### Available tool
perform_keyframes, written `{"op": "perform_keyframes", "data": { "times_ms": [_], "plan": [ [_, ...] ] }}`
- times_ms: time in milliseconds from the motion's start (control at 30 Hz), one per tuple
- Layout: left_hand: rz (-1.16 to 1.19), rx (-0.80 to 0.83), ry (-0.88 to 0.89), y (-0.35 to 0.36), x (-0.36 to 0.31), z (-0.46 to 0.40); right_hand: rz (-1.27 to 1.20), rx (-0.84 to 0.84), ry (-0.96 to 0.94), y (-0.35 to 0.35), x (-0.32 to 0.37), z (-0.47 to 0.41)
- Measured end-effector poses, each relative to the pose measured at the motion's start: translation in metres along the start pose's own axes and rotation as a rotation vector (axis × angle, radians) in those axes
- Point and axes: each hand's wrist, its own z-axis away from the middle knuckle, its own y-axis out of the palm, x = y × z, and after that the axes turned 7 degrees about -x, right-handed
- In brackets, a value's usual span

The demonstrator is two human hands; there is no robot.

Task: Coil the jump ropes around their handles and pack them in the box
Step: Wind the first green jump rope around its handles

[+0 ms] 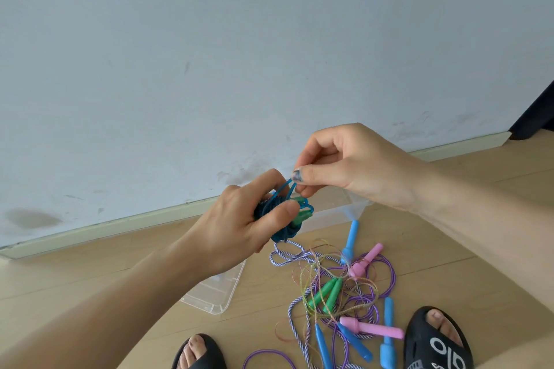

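My left hand [245, 219] grips a jump rope with green handles [301, 216], its dark blue cord [281, 235] coiled round them in a bundle. My right hand [338, 168] pinches a loop of that blue cord [287, 186] just above the bundle. Both hands are held in the air above the clear plastic box [326, 213], most of which they hide. On the floor below lies a tangled pile of loose ropes [344, 293] with green, pink and blue handles.
A clear plastic lid [215, 293] lies flat on the wooden floor to the left of the pile. My feet in black sandals [437, 341] stand at the bottom edge. A pale wall with a skirting board runs behind the box.
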Motion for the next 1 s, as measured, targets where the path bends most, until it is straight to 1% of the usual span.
{"op": "perform_keyframes", "data": {
  "times_ms": [100, 167, 267, 333, 433, 533, 633, 767, 900, 1000],
  "plan": [
    [-0.045, -0.003, -0.018, 0.001, -0.003, -0.001, 0.053, -0.041, -0.042, 0.005, 0.000, -0.001],
    [-0.042, 0.021, -0.046, 0.001, -0.003, -0.002, 0.013, -0.059, -0.037, 0.005, 0.002, -0.003],
    [-0.001, 0.072, -0.092, -0.003, -0.001, -0.003, -0.218, -0.093, 0.044, 0.001, 0.004, -0.006],
    [-0.044, 0.092, -0.087, -0.005, -0.001, -0.004, -0.382, -0.075, 0.093, 0.002, 0.005, -0.006],
    [-0.128, 0.107, -0.062, -0.003, 0.001, -0.005, -0.502, -0.022, 0.108, 0.008, 0.007, -0.005],
    [-0.169, 0.101, -0.005, -0.002, 0.002, -0.005, -0.515, -0.058, 0.154, 0.007, 0.005, -0.009],
    [-0.179, 0.040, 0.062, -0.003, 0.000, -0.003, -0.520, -0.093, 0.282, 0.005, -0.005, -0.012],
    [-0.070, -0.022, 0.030, -0.006, -0.003, 0.000, -0.603, -0.042, 0.378, 0.005, -0.010, -0.013],
    [-0.075, 0.006, 0.024, -0.006, -0.004, 0.003, -0.565, -0.032, 0.371, 0.005, -0.010, -0.011],
    [-0.121, 0.004, 0.051, -0.002, -0.005, 0.004, -0.441, -0.064, 0.288, 0.005, -0.009, -0.012]
  ]
}}
